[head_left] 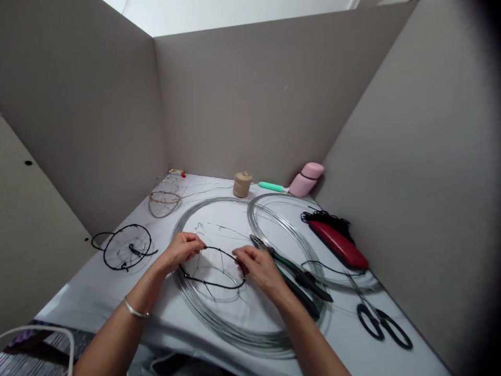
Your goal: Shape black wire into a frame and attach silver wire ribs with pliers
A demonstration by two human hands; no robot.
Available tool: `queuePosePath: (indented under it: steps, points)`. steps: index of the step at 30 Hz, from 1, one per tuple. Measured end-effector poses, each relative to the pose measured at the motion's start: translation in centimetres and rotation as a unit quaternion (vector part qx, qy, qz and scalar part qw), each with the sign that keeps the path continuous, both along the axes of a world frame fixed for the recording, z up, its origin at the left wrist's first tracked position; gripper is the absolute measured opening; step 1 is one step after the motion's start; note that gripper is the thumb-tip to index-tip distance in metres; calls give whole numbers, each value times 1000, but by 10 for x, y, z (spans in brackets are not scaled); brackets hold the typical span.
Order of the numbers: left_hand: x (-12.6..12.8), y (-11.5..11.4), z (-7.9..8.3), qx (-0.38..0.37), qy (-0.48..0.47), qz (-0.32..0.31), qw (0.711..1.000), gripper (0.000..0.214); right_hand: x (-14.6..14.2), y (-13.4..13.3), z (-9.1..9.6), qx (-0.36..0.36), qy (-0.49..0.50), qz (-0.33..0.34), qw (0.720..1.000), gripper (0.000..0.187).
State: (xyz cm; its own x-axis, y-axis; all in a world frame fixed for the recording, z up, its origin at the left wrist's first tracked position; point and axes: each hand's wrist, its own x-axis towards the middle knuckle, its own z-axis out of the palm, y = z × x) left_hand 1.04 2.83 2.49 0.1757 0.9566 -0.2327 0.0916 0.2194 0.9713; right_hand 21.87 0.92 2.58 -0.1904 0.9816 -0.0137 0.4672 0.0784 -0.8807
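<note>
My left hand (183,249) and my right hand (258,266) both pinch a black-wrapped wire ring (214,285), one on each side, low over the white table (97,292). Thin bare wires cross inside the ring. It hovers over a big coil of grey steel wire (235,334) lying flat. A silver bangle sits on my left wrist. Both hands are closed on the ring's rim.
Green-handled pliers (297,274) lie right of my right hand. A second wire coil (274,209), a red case (338,243), black scissors (383,326), a finished black wire frame (127,248), a tan frame (164,201), a twine spool (242,184) and a pink container (307,178) surround. Grey partition walls enclose the table.
</note>
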Motion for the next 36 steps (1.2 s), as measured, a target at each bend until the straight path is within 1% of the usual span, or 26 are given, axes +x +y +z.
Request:
queuePosePath:
  steps: [2, 3, 5, 7, 10, 13, 16, 20, 22, 24, 25, 28, 30, 32, 33, 35, 36]
  points:
    - [-3, 0, 1, 6, 0, -11, 1000, 16, -4, 1, 14, -17, 13, 5, 1000, 38]
    - [-4, -1, 1, 8, 0, -15, 1000, 16, -6, 1, 20, -17, 7, 20, 1000, 37]
    - [-6, 0, 1, 9, 5, -16, 1000, 15, -13, -1, 30, 8, -26, 53, 998, 26]
    - [-6, 0, 0, 9, 13, -3, 1000, 13, -19, -5, 34, 51, -60, 59, 995, 17]
    - [-6, 1, -1, 14, 28, 27, 999, 11, -24, -9, 28, 87, -70, 33, 993, 19]
    - [-4, 2, -3, 23, 38, 53, 998, 8, -23, -11, 18, 93, -65, 23, 993, 19]
    - [-2, 3, -5, 26, 43, 65, 997, 9, -21, -11, 13, 92, -56, 21, 994, 19]
    - [-2, 2, -2, 38, 44, 60, 997, 12, -20, -10, 14, 76, -39, 13, 996, 19]
    - [-5, -1, 1, 46, 37, 45, 997, 13, -17, -10, 15, 63, -29, 2, 998, 24]
    - [-11, -5, 4, 55, 30, 37, 997, 22, -11, -11, 16, 55, -20, -16, 998, 31]
    - [-14, -8, 3, 59, 23, 42, 997, 28, -7, -12, 15, 52, -15, -31, 998, 34]
    - [-25, -21, -7, 72, -15, 97, 993, 43, 5, -20, 9, 25, 24, -101, 994, 39]
    - [-30, -34, -19, 101, -38, 142, 984, 45, 12, -31, 1, -7, 67, -150, 986, 41]
    - [-33, -51, -30, 148, -33, 205, 967, 45, 17, -45, -8, -33, 90, -183, 978, 43]
    - [-34, -62, -35, 169, -14, 242, 956, 42, 19, -53, -13, -42, 89, -195, 976, 44]
    - [-33, -85, -41, 226, 72, 308, 921, 34, 26, -69, -20, -43, 71, -219, 972, 44]
    - [-33, -97, -43, 273, 116, 319, 900, 29, 30, -75, -22, -30, 57, -239, 969, 42]
